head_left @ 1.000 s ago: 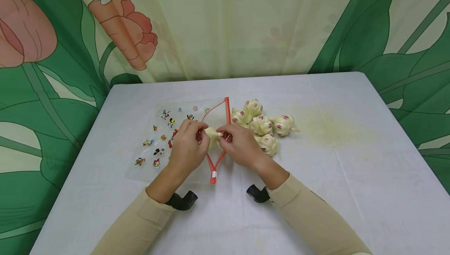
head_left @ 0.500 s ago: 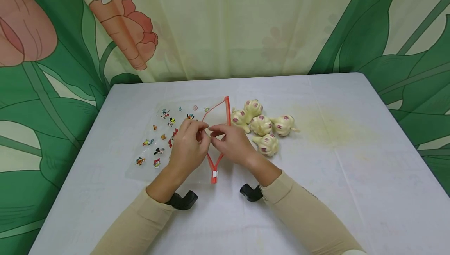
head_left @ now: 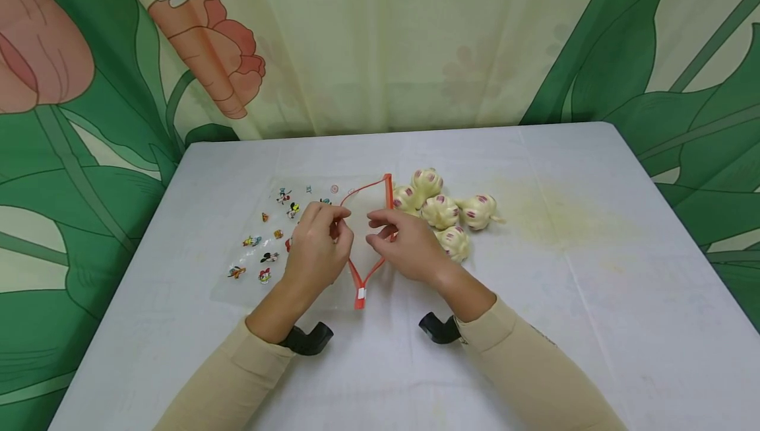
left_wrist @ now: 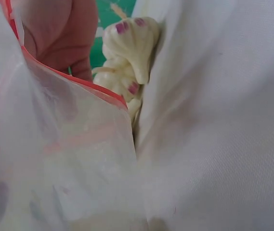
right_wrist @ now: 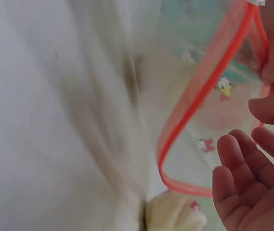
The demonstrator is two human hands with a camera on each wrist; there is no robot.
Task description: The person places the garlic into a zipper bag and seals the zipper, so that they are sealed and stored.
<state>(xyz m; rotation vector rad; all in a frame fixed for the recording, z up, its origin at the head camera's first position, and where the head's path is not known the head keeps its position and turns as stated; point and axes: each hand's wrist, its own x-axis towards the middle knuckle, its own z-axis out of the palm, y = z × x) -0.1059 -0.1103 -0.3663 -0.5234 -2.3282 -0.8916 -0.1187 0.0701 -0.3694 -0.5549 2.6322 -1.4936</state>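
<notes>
A clear zip bag (head_left: 341, 296) printed with small cartoon figures lies on the table, its red-edged mouth spread apart and facing right. My left hand (head_left: 320, 239) pinches one side of that mouth between thumb and fingers. Just inside the opening, my right hand (head_left: 412, 243) has loosely bent fingers with nothing between them; the right wrist view shows its bare palm and fingertips (right_wrist: 230, 151). Right of the bag sits a cluster of several garlic bulbs (head_left: 441, 211), cream with purple marks. Two garlic bulbs (left_wrist: 132, 41) also show past the red strip (left_wrist: 88, 85) in the left wrist view.
A white cloth covers the table (head_left: 552, 352), with a faint yellowish stain to the right of the garlic. Behind it hangs a curtain (head_left: 386, 48) printed with leaves and flowers. Black curved mounts (head_left: 309, 340) sit at both wrists.
A garlic bulb held in my right hand at the bag's mouth has gone from between the fingers. That hand went left into the opening, then drew back right. My left hand stays on the rim.
</notes>
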